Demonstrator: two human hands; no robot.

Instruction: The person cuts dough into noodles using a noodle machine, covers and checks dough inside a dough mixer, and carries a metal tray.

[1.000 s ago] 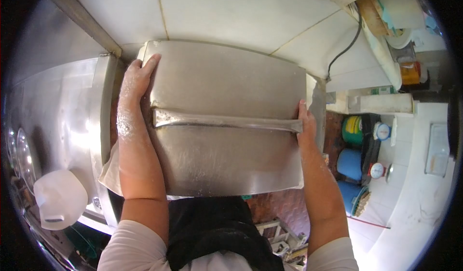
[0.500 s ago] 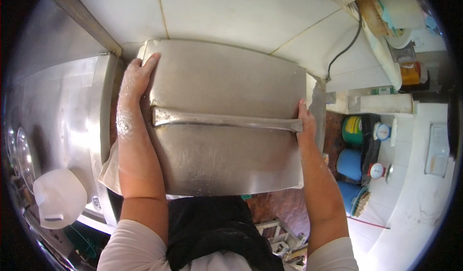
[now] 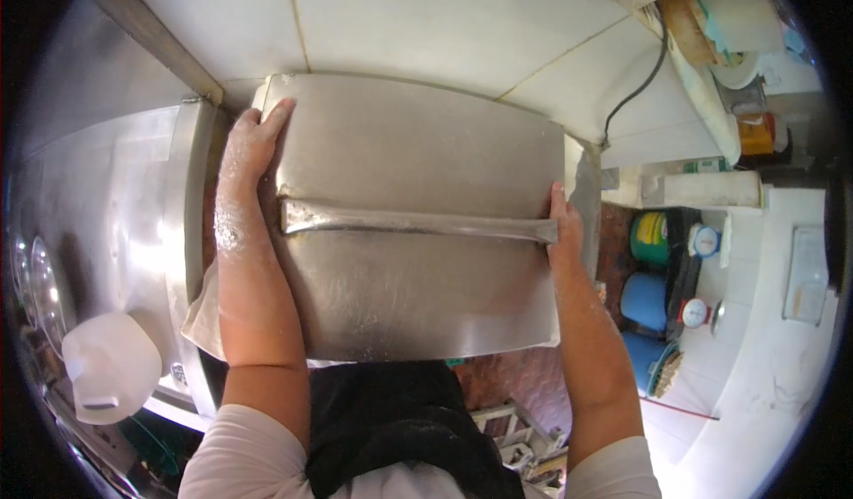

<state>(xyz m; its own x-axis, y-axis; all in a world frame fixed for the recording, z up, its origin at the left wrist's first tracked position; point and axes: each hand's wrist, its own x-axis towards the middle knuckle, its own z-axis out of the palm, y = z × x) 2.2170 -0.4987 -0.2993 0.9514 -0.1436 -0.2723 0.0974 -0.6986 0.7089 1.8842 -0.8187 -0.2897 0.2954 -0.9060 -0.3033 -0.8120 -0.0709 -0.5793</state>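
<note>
A large metal sheet [image 3: 418,295] with a metal bar [image 3: 418,223] across its middle lies in front of me, against the tiled wall. My left hand [image 3: 258,139], dusted with white powder, grips its left edge near the top corner. Around its right edge, beside the bar's end, my right hand [image 3: 566,219] is closed. The undersides of both hands' grips are hidden. Pale cloth [image 3: 206,317] sticks out below the sheet at the lower left.
On the left is a steel counter [image 3: 107,188] with a translucent plastic jug [image 3: 111,366]. Blue containers [image 3: 644,303], a green container [image 3: 649,239] and dial scales [image 3: 694,313] stand at the right. A black cable [image 3: 653,77] hangs by the wall.
</note>
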